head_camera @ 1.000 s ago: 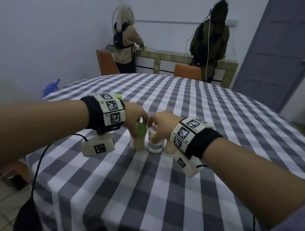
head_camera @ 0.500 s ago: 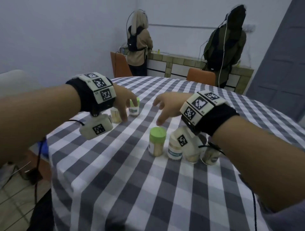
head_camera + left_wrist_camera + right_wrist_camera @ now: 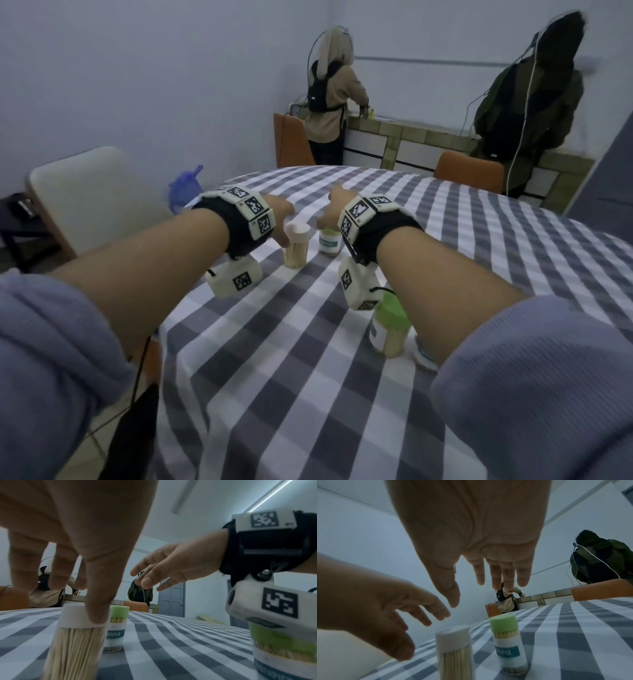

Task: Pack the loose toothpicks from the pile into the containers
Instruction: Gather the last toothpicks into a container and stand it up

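Two toothpick containers stand at the far left of the checked table (image 3: 308, 359): one white-capped (image 3: 296, 246) (image 3: 82, 616) (image 3: 455, 651), one green-capped (image 3: 329, 241) (image 3: 118, 626) (image 3: 508, 642). My left hand (image 3: 284, 222) (image 3: 77, 599) hovers by the white-capped one with relaxed fingers; the right wrist view shows a gap between thumb and cap. My right hand (image 3: 329, 212) (image 3: 476, 593) is spread flat above the green-capped one, holding nothing. Another green-lidded container (image 3: 390, 325) (image 3: 283, 649) stands under my right forearm, which partly hides a further one (image 3: 423, 356). No loose pile is visible.
The table's left edge runs close to the two far containers. A white chair (image 3: 89, 198) and a blue bag (image 3: 186, 185) sit beyond it. Orange chairs (image 3: 293, 140) (image 3: 469, 174) stand behind the table, and two people work at a tiled counter (image 3: 411, 137).
A second ago both hands were at the near group, fitting a green lid. They let go and reached forward and left; they are now over the two far containers.
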